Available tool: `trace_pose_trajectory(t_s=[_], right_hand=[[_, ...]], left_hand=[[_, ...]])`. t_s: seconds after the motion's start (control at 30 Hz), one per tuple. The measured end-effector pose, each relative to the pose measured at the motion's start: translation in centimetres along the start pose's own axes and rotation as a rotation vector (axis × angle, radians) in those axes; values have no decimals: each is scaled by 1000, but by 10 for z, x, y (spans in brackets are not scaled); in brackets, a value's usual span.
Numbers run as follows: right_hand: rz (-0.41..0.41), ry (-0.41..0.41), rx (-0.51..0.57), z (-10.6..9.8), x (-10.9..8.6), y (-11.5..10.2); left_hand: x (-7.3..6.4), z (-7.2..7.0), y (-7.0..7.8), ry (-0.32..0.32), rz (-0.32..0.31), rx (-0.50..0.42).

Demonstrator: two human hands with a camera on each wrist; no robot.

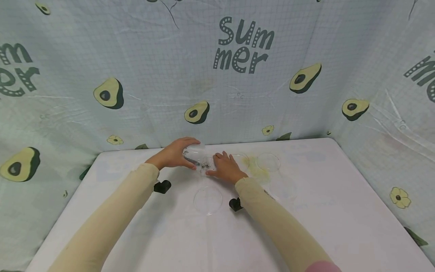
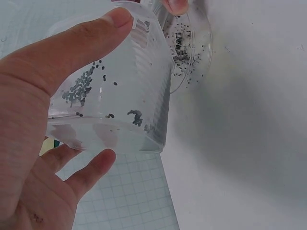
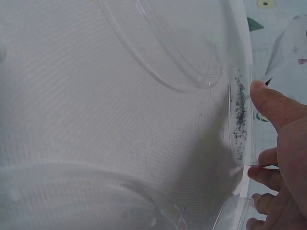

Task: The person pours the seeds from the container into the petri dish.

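Two sleeves [image 1: 289,226] loom nearest in the head view; the desk [image 1: 340,211] carries at least four clear dishes [image 1: 208,201], one at six o'clock. Left-wrist view: the left hand [image 2: 29,120] grips one tilted tub [image 2: 136,86], probably to let uncountable grains [image 2: 79,90] slide along its wall; one grain-strewn dish [image 2: 194,55] is at its two o'clock. Right-wrist view: the right hand [image 3: 291,148] pinches that dish at three o'clock, likely steadying it.

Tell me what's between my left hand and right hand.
In the head view, a tilted clear cup and a clear dish are between the left hand and the right hand. The left wrist view shows dark specks in both.
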State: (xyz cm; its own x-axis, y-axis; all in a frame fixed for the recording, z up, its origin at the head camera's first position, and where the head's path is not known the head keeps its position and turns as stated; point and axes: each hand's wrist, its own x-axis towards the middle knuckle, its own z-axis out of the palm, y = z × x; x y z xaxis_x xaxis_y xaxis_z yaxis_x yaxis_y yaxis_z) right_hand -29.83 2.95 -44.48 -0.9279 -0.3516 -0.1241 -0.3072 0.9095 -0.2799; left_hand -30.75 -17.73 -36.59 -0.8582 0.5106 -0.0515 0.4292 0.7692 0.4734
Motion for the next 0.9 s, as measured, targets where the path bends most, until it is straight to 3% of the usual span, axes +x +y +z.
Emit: trace_pose_trajectory(t_s=[0.9], right_hand=[[-15, 17, 4, 0, -2, 1]], left_hand=[[1, 1, 3, 8, 32, 17]])
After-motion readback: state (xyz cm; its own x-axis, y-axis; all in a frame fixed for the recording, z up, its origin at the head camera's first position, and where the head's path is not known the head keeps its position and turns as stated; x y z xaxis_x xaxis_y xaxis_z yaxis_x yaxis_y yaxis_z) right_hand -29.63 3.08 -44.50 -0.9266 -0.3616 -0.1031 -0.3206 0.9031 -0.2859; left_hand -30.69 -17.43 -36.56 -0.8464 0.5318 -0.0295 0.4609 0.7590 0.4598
